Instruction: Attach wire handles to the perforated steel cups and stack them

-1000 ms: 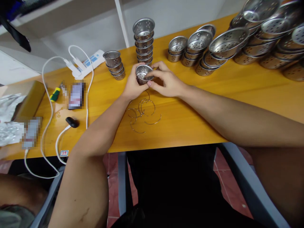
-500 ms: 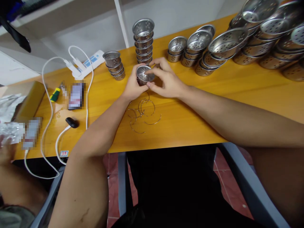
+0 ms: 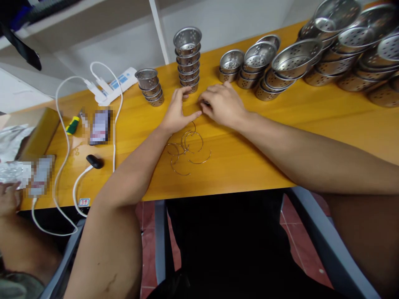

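Observation:
My left hand (image 3: pixel 178 111) is open above the table, its thumb stretched toward my right hand and its fingers apart, with nothing held. My right hand (image 3: pixel 222 104) is curled, palm down, just to its right. A dark, shiny sliver of the perforated metal cup (image 3: pixel 205 102) shows between its thumb and fingers; the hand hides the rest. Below the hands lie several thin wire rings (image 3: pixel 193 142), open and overlapping. Behind my left hand stands a tall stack of perforated metal cups (image 3: pixel 188 56), and a shorter stack (image 3: pixel 151 87) is to its left.
More perforated cups (image 3: pixel 264 56) stand in stacks along the back right. On the left are a power strip (image 3: pixel 120 85) with white cables, a blurred phone (image 3: pixel 100 126), a green-yellow handle (image 3: pixel 72 125) and a black plug-like piece (image 3: pixel 94 160). Another person's hand (image 3: pixel 8 199) is at far left.
The cup has left my left hand, which is now open. My right hand has turned palm down and curled, covering the cup. The rings have stayed in place.

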Motion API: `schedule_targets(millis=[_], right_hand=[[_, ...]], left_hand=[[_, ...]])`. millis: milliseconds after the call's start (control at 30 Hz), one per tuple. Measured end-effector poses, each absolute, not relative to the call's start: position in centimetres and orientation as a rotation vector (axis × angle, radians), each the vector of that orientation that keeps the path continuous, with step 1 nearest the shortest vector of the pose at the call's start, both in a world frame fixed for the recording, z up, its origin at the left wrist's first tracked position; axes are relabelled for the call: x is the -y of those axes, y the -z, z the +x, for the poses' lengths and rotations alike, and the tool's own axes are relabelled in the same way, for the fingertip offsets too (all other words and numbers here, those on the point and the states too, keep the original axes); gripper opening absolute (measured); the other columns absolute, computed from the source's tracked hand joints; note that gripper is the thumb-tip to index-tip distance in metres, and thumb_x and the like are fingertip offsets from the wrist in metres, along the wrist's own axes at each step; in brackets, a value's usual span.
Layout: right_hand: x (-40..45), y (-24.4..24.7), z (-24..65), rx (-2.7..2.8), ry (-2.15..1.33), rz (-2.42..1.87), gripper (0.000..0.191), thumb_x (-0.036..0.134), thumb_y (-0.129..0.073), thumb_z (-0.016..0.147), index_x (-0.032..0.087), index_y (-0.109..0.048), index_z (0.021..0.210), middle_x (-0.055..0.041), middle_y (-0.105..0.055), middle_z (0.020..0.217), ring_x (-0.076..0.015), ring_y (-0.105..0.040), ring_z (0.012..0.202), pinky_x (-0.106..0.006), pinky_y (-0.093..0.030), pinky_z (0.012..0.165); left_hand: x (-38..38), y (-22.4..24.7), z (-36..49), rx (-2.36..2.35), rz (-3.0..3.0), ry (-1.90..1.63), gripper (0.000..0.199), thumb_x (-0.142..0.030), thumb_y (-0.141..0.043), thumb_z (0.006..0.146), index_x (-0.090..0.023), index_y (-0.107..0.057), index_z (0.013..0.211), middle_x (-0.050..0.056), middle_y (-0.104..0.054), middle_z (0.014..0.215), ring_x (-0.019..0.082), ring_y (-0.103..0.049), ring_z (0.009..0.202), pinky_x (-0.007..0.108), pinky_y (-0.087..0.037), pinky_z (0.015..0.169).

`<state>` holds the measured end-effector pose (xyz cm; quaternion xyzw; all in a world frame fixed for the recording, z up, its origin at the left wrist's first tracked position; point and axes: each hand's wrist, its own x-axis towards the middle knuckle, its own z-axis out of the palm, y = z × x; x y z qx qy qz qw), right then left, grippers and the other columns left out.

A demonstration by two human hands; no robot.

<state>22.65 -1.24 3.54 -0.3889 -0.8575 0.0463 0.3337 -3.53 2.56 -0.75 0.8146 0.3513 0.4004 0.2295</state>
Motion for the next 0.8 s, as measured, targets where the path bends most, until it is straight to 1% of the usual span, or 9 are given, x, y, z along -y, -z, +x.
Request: schedule_targets(millis=[133, 233, 333, 433, 533, 667, 700, 733, 800], right_hand=[[-0.9, -2.0, 24.1, 2.150, -0.055, -1.100, 0.056, 0.072, -0.051, 0.122, 0.029, -0.077, 0.099, -0.0163, -0.084, 0.105, -0.0433, -0.075, 0.114, -0.075, -0.057, 0.114], [-0.4, -2.7, 24.1, 2.087, 0.031, -1.130, 0.055, 0.075, -0.059, 0.120, 0.026, -0.077, 0.104, -0.0212, -0.083, 0.117, -0.0471, -0.070, 0.128, -0.077, -0.054, 0.119], [1.6, -4.4, 23.0, 2.116, 0.081, -1.093, 0.043, 0.068, -0.066, 0.119, 0.026, -0.077, 0.120, -0.0210, -0.080, 0.135, -0.0488, -0.065, 0.139, -0.073, -0.055, 0.120], [3.7, -5.6, 21.8, 2.297, 0.019, -1.017, 0.032, 0.056, -0.062, 0.122, 0.026, -0.074, 0.121, -0.0180, -0.079, 0.137, -0.0430, -0.071, 0.130, -0.064, -0.062, 0.114], [4.0, -5.4, 21.5, 2.381, -0.058, -1.013, 0.027, 0.048, -0.063, 0.121, 0.023, -0.074, 0.118, -0.0195, -0.078, 0.136, -0.0402, -0.074, 0.124, -0.058, -0.066, 0.108], [2.6, -4.3, 22.4, 2.278, -0.105, -1.114, 0.033, 0.050, -0.063, 0.117, 0.020, -0.078, 0.123, -0.0224, -0.078, 0.138, -0.0465, -0.074, 0.125, -0.070, -0.062, 0.114], [2.3, -4.3, 22.6, 2.272, -0.114, -1.136, 0.035, 0.050, -0.063, 0.117, 0.020, -0.079, 0.124, -0.0231, -0.078, 0.138, -0.0483, -0.074, 0.126, -0.073, -0.059, 0.117], [2.2, -4.3, 22.7, 2.280, -0.121, -1.152, 0.037, 0.050, -0.062, 0.116, 0.019, -0.080, 0.126, -0.0236, -0.077, 0.138, -0.0494, -0.073, 0.128, -0.075, -0.057, 0.119], [2.3, -4.6, 22.6, 2.324, -0.134, -1.155, 0.036, 0.047, -0.061, 0.116, 0.019, -0.081, 0.128, -0.0232, -0.077, 0.138, -0.0492, -0.072, 0.133, -0.073, -0.056, 0.121]], left_hand=[[-2.4, 0.6, -3.6, -0.946, 2.265, -1.138, 0.100, -0.095, -0.088, 0.090, -0.033, -0.057, 0.162, 0.017, -0.065, 0.164, 0.043, -0.065, 0.158, 0.067, -0.052, 0.140], [-2.0, 0.0, -3.7, -0.981, 2.294, -1.198, 0.090, -0.090, -0.085, 0.096, -0.032, -0.059, 0.160, 0.017, -0.065, 0.162, 0.041, -0.066, 0.156, 0.066, -0.052, 0.140], [-1.5, -0.9, -3.7, -1.013, 2.315, -1.266, 0.083, -0.091, -0.079, 0.100, -0.032, -0.061, 0.156, 0.016, -0.065, 0.162, 0.041, -0.064, 0.158, 0.066, -0.052, 0.140], [-0.9, -2.9, -4.0, -1.064, 2.318, -1.360, 0.076, -0.096, -0.067, 0.104, -0.034, -0.062, 0.147, 0.014, -0.064, 0.159, 0.041, -0.056, 0.161, 0.069, -0.048, 0.141], [-1.4, -5.0, -5.3, -1.167, 2.366, -1.681, 0.070, -0.099, -0.054, 0.109, -0.036, -0.056, 0.140, 0.010, -0.058, 0.151, 0.033, -0.046, 0.156, 0.065, -0.038, 0.145], [-3.9, -5.5, -8.4, -1.433, 2.173, -2.264, 0.089, -0.108, -0.032, 0.107, -0.030, -0.043, 0.148, 0.007, -0.046, 0.158, 0.021, -0.038, 0.157, 0.052, -0.039, 0.143], [-4.5, -5.1, -9.3, -1.550, 2.078, -2.289, 0.095, -0.113, -0.042, 0.102, -0.030, -0.039, 0.148, 0.007, -0.045, 0.158, 0.021, -0.039, 0.156, 0.049, -0.040, 0.144], [-5.0, -4.7, -10.1, -1.673, 2.002, -2.151, 0.105, -0.112, -0.065, 0.094, -0.029, -0.034, 0.150, 0.008, -0.046, 0.159, 0.021, -0.042, 0.154, 0.046, -0.042, 0.145], [-5.6, -3.9, -11.4, -1.714, 1.805, -1.841, 0.119, -0.098, -0.094, 0.082, -0.028, -0.030, 0.154, 0.012, -0.049, 0.169, 0.022, -0.050, 0.157, 0.044, -0.041, 0.147]])
